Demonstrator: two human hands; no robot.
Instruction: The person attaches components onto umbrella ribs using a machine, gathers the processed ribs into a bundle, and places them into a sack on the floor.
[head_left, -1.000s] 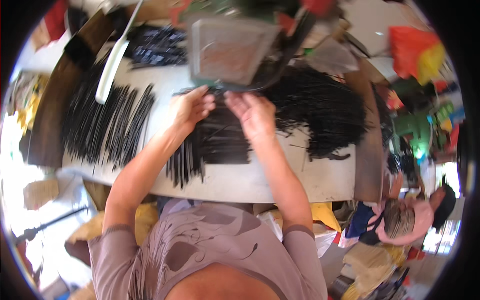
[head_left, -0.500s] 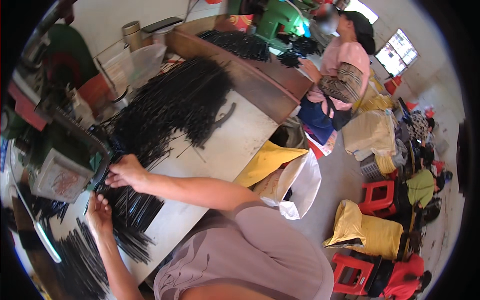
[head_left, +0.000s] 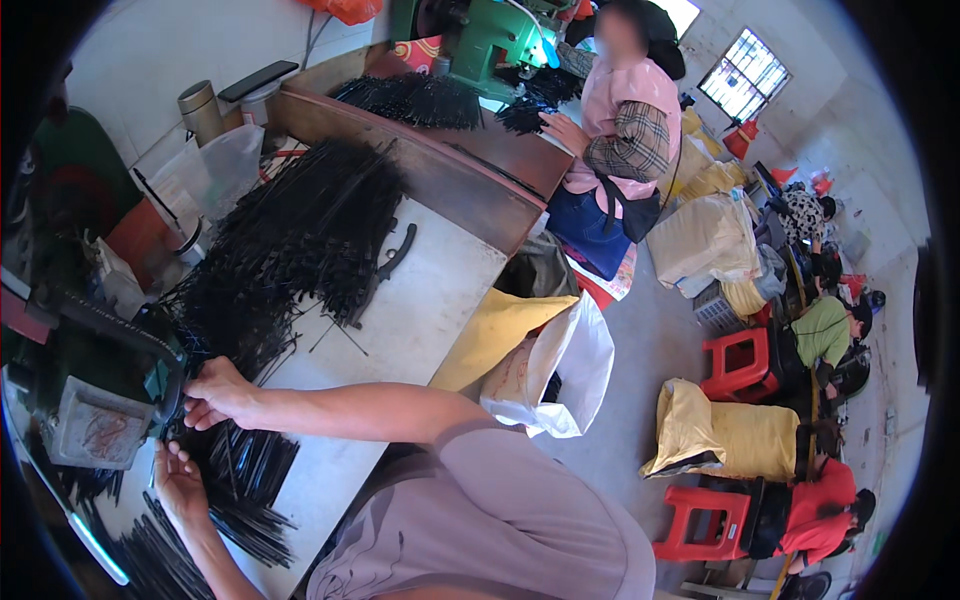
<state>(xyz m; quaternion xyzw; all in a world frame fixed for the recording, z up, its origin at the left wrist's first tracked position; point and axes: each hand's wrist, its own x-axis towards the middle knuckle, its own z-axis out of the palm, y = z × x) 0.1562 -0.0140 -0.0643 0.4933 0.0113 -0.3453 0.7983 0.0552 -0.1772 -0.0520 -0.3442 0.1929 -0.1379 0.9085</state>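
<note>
My right hand (head_left: 222, 393) is at the working end of a green machine (head_left: 160, 380), its fingers pinched together. Just below it, my left hand (head_left: 180, 485) has its fingers curled close under the same spot. Whatever either hand pinches is too small and dark to make out. A clear plastic box (head_left: 100, 425) is on the machine's near side. Beside my hands lies a bundle of thin black strips (head_left: 250, 465), and more black strips (head_left: 160, 550) lie past my left wrist. Beyond my right hand spreads a large heap of thin black rods (head_left: 300, 220).
A curved black tool (head_left: 395, 262) lies on the white tabletop (head_left: 440, 262) by the heap. A wooden partition (head_left: 450, 190) borders the table's far side, with a co-worker (head_left: 625, 130) beyond. An open white sack (head_left: 575, 375) stands at the table's right edge; red stools (head_left: 700, 520) are further right.
The whole view has shifted, so table and machine appear further left. Both my hands stay at the machine. The co-worker's head has turned.
</note>
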